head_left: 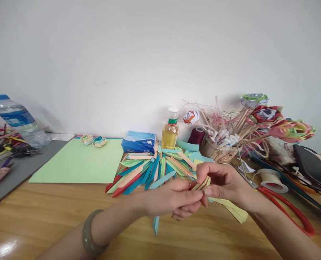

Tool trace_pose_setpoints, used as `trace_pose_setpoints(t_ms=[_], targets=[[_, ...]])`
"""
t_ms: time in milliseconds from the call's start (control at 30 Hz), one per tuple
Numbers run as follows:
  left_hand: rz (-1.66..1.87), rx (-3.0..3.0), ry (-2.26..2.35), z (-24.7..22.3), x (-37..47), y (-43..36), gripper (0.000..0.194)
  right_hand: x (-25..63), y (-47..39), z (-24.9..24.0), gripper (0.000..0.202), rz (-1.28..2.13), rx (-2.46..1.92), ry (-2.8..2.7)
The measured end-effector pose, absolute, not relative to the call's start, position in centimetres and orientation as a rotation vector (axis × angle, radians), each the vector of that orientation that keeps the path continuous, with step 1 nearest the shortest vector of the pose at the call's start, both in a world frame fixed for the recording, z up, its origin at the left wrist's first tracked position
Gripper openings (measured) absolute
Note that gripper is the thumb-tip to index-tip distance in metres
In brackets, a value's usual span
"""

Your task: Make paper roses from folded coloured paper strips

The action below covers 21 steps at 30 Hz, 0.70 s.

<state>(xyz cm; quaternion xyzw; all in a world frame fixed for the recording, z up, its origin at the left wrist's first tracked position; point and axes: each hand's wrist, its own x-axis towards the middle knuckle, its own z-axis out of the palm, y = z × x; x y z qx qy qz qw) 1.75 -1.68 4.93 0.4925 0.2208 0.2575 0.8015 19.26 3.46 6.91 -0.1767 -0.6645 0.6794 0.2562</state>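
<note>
My left hand (176, 199) and my right hand (225, 182) meet over the table, right of centre. Between their fingertips they pinch a small folded paper piece (201, 185) with yellow, red and green stripes. Both hands are closed on it. A light blue strip (163, 179) shows above my left hand, and another blue end (155, 225) shows below it. Yellow paper strips (234, 210) lie beneath my right hand. Behind the hands spreads a pile of coloured paper strips (146, 171).
Green paper (79, 162) bears two small paper pieces (92, 140). Behind the strips stand a tissue pack (139, 142) and an oil bottle (170, 133). A basket (220, 153) with paper flowers, a thread spool (272, 180) and red-handled scissors (287, 209) are at right; a water bottle (21, 121) is left.
</note>
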Motion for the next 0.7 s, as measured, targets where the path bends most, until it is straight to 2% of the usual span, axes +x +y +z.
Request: trace_pose_setpoints(t_ms=[133, 267, 333, 500, 700], targets=[[0.549, 0.944, 0.376, 5.1, 1.5, -1.7, 0.044, 19.2, 3.4, 6.5, 0.012, 1.907, -0.427, -1.759], [0.54, 0.903, 0.389, 5.2, 1.4, -1.7, 0.034, 19.3, 3.6, 6.2, 0.014, 1.874, -0.408, -1.785], [0.547, 0.905, 0.395, 5.0, 1.6, -1.6, 0.031, 19.4, 3.7, 6.0, 0.015, 1.815, -0.42, -1.812], [0.608, 0.893, 0.355, 3.9, 2.2, -1.5, 0.038, 19.4, 4.1, 5.6, 0.022, 1.543, -0.492, -1.916], [0.643, 0.842, 0.446, 4.2, 2.4, -1.4, 0.039, 19.2, 4.4, 5.2, 0.023, 1.491, -0.526, -1.97]])
